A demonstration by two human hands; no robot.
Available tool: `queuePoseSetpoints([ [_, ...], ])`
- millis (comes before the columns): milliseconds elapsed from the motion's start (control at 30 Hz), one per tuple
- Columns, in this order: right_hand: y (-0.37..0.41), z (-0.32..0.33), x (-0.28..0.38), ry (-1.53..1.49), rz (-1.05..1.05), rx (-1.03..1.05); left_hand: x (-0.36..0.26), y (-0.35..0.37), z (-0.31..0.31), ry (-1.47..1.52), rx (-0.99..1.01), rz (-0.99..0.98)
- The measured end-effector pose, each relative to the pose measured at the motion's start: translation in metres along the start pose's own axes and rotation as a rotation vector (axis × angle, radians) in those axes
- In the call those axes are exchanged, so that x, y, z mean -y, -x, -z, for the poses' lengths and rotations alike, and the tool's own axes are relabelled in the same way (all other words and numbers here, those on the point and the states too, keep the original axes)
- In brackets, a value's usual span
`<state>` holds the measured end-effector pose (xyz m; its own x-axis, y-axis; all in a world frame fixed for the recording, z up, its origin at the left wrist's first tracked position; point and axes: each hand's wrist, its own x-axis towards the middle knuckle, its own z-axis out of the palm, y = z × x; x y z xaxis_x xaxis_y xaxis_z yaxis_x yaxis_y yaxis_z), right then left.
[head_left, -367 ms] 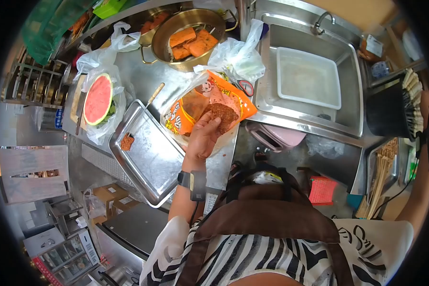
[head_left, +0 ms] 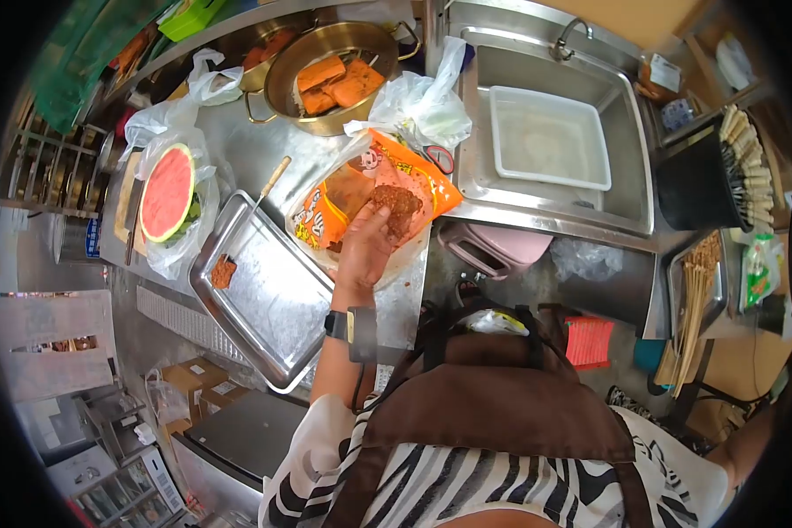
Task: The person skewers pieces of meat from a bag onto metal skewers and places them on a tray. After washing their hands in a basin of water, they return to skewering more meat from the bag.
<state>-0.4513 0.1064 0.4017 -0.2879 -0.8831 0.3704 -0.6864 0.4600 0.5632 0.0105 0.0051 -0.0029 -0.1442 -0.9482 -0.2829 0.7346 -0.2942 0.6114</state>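
Observation:
My left hand [head_left: 367, 244], with a black band on its wrist, pinches a flat, reddish-brown, grainy-looking slice of food [head_left: 399, 207], perhaps seasoned meat. The slice is over the opened orange printed bag [head_left: 438, 180], which lies on the steel counter. Left of the bag is a shallow steel tray [head_left: 268, 299]. Across its upper edge lies a wooden-handled stick [head_left: 274, 176], with a similar brown piece [head_left: 223, 271] at its lower end. Only my right forearm [head_left: 752, 444] shows at the right edge; the hand is out of view.
A halved watermelon [head_left: 167, 192] in plastic stands at left. Behind are a brass-coloured pot [head_left: 348, 119] with orange blocks, a white plastic bag [head_left: 431, 106] and red scissors [head_left: 440, 158]. At right are a sink [head_left: 550, 204] holding a white tub [head_left: 550, 136] and a black container [head_left: 697, 180] of wooden-handled sticks.
My right arm has dropped from beside the black container to the lower right edge. The view has shifted slightly; my left hand keeps the slice over the orange bag.

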Motion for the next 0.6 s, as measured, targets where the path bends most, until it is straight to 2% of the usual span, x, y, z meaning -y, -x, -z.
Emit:
queuePoseSetpoints([
  [100,0.053,-0.029,0.012,-0.649,-0.14,0.134,0.003,-0.008,0.011,0.108,-0.009,0.014],
  [200,0.115,-0.13,0.076,-1.464,-0.432,0.138,0.008,-0.012,0.018,0.001,-0.035,0.003],
  [233,0.127,-0.126,0.104,-1.547,-0.252,0.449,0.007,-0.014,0.017,0.007,-0.034,-0.007],
  [300,0.155,-0.168,0.152,-1.885,-0.071,0.819,0.004,-0.013,0.017,0.0,-0.04,0.019],
  [333,0.166,-0.164,0.177,-1.975,-0.138,0.957,0.001,-0.012,0.014,0.004,-0.046,0.009],
  [400,0.179,-0.179,0.208,-2.246,-0.032,1.121,-0.006,-0.012,0.008,0.023,-0.056,-0.012],
  [533,0.179,-0.189,0.226,-2.213,0.019,1.223,-0.014,-0.013,0.004,-0.019,-0.062,-0.058],
  [600,0.177,-0.191,0.227,-2.174,0.074,1.284,-0.02,-0.011,-0.002,0.0,-0.048,-0.008],
])
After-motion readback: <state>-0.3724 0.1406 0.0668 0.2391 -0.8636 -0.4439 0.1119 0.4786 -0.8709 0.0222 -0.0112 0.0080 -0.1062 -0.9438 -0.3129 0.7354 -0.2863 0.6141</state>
